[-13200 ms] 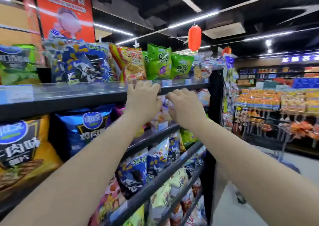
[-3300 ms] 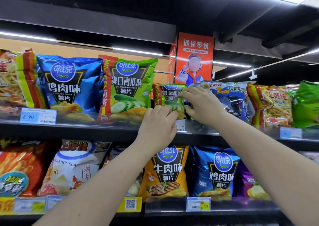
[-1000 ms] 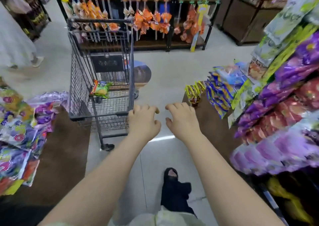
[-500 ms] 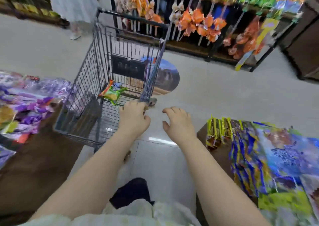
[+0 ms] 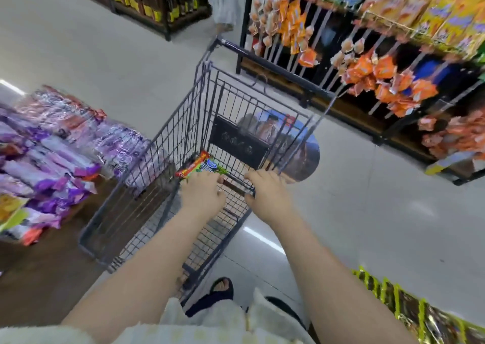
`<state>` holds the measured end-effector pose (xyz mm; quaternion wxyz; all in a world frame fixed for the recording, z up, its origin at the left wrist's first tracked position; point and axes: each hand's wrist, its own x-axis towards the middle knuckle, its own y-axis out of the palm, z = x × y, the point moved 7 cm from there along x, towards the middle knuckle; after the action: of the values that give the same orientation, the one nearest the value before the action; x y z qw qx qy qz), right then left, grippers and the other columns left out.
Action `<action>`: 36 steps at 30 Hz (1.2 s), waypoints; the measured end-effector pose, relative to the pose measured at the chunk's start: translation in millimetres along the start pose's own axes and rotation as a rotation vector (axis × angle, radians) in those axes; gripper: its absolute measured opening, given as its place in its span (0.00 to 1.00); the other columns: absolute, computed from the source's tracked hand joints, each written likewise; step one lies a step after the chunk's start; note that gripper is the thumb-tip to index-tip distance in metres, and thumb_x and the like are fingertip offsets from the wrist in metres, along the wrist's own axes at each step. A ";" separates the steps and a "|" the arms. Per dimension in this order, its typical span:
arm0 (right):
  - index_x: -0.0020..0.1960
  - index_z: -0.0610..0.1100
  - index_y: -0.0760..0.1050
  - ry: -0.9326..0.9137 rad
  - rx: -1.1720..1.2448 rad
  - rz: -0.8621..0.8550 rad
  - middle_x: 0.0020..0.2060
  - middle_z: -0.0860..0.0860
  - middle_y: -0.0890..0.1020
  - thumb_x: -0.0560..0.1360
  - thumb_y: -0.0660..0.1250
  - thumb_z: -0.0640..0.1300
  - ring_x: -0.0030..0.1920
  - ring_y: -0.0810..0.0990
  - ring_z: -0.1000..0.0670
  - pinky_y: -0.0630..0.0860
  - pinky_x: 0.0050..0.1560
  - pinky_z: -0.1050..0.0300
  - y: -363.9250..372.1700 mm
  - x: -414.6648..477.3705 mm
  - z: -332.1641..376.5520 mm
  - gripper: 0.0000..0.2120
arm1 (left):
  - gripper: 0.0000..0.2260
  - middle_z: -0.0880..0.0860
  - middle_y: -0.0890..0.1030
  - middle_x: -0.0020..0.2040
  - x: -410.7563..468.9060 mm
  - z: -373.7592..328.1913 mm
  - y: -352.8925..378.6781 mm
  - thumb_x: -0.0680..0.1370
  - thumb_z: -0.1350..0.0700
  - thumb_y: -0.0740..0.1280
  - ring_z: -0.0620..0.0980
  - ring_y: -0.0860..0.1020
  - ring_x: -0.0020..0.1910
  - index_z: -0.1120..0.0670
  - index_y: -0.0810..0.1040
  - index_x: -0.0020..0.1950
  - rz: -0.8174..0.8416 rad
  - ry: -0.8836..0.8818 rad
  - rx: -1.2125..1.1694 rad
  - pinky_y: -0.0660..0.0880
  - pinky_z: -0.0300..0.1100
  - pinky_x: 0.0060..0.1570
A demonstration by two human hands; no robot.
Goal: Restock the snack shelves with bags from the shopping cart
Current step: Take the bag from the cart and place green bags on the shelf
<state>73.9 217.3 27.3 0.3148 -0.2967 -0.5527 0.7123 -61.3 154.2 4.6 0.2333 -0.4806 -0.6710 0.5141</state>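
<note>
Curled over the top rim of the dark wire shopping cart (image 5: 157, 159), the right hand (image 5: 269, 192) grips the wire, its thumb tucked beneath. The left hand (image 5: 203, 192) is down inside the basket, with bent fingers lying on the near edge of the green and red foil snack bag (image 5: 203, 165); whether they have closed round it cannot be told. That bag sits low in the cart, close to the black end panel. Purple snack packets (image 5: 52, 154) fill a low display on the left, and orange packets (image 5: 367, 73) hang on pegs beyond.
</note>
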 end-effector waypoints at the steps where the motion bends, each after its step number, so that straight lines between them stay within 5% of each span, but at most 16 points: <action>1: 0.65 0.49 0.71 -0.021 -0.002 0.022 0.60 0.51 0.75 0.74 0.66 0.47 0.63 0.70 0.46 0.67 0.63 0.48 3.7 16.3 2.6 0.19 | 0.13 0.48 0.78 0.59 9.7 7.9 -2.7 0.75 0.50 0.68 0.53 0.72 0.63 0.46 0.76 0.60 -0.001 -0.042 -0.015 0.66 0.54 0.64; 14: 0.61 0.46 0.73 -0.300 -0.014 0.438 0.55 0.48 0.78 0.73 0.68 0.48 0.58 0.75 0.44 0.74 0.58 0.46 136.2 208.3 14.2 0.17 | 0.11 0.49 0.79 0.53 132.7 103.0 41.8 0.73 0.53 0.65 0.55 0.73 0.59 0.43 0.79 0.54 0.072 -0.490 -0.091 0.70 0.53 0.58; 19: 0.62 0.44 0.73 -0.325 -0.011 0.576 0.55 0.45 0.79 0.74 0.68 0.48 0.58 0.75 0.43 0.74 0.58 0.47 190.7 269.9 -2.7 0.18 | 0.18 0.52 0.77 0.61 196.7 135.6 100.1 0.74 0.52 0.65 0.58 0.70 0.63 0.46 0.76 0.64 0.218 -0.568 -0.112 0.70 0.57 0.63; 23: 0.66 0.43 0.72 0.022 0.315 0.760 0.60 0.46 0.78 0.72 0.72 0.44 0.59 0.77 0.45 0.74 0.58 0.54 253.5 308.1 -25.3 0.24 | 0.20 0.54 0.73 0.65 247.1 167.8 152.1 0.75 0.53 0.66 0.58 0.66 0.67 0.49 0.72 0.68 0.265 -0.576 -0.095 0.65 0.56 0.67; 26: 0.62 0.40 0.71 0.460 0.593 0.869 0.47 0.47 0.78 0.73 0.70 0.37 0.42 0.78 0.49 0.75 0.42 0.60 300.0 316.9 -44.5 0.19 | 0.23 0.55 0.71 0.67 281.0 184.1 192.1 0.76 0.55 0.65 0.58 0.65 0.68 0.51 0.68 0.71 0.350 -0.503 -0.050 0.63 0.57 0.69; 28: 0.54 0.40 0.73 0.752 0.747 0.941 0.44 0.44 0.77 0.74 0.69 0.36 0.36 0.74 0.51 0.78 0.41 0.54 330.7 313.1 -54.7 0.09 | 0.26 0.55 0.70 0.69 299.8 194.4 215.2 0.75 0.54 0.66 0.57 0.65 0.69 0.51 0.66 0.73 0.382 -0.464 -0.024 0.64 0.56 0.68; 31: 0.44 0.43 0.73 1.083 0.945 0.987 0.57 0.39 0.77 0.75 0.70 0.41 0.50 0.78 0.45 0.78 0.53 0.50 372.3 307.5 -64.3 0.06 | 0.31 0.55 0.68 0.71 322.9 209.9 244.7 0.75 0.49 0.69 0.57 0.64 0.71 0.51 0.62 0.76 0.438 -0.448 -0.016 0.62 0.55 0.70; 33: 0.49 0.43 0.73 1.189 1.035 0.998 0.60 0.39 0.75 0.75 0.71 0.44 0.60 0.76 0.42 0.76 0.61 0.46 395.7 305.1 -67.2 0.08 | 0.36 0.55 0.67 0.73 333.9 220.1 262.6 0.73 0.46 0.72 0.57 0.63 0.73 0.50 0.59 0.77 0.494 -0.462 -0.021 0.60 0.55 0.72; 36: 0.53 0.44 0.75 1.213 1.180 1.042 0.62 0.42 0.75 0.75 0.71 0.45 0.63 0.75 0.42 0.74 0.64 0.45 421.2 301.7 -60.6 0.10 | 0.41 0.53 0.73 0.67 342.1 238.9 280.1 0.67 0.40 0.76 0.56 0.70 0.67 0.47 0.62 0.75 0.533 -0.536 -0.078 0.64 0.56 0.70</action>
<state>-119.0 407.5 -418.5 0.2889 -0.6125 0.3443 0.6503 -287.6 348.4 -400.0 -0.1107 -0.4953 -0.5788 0.6383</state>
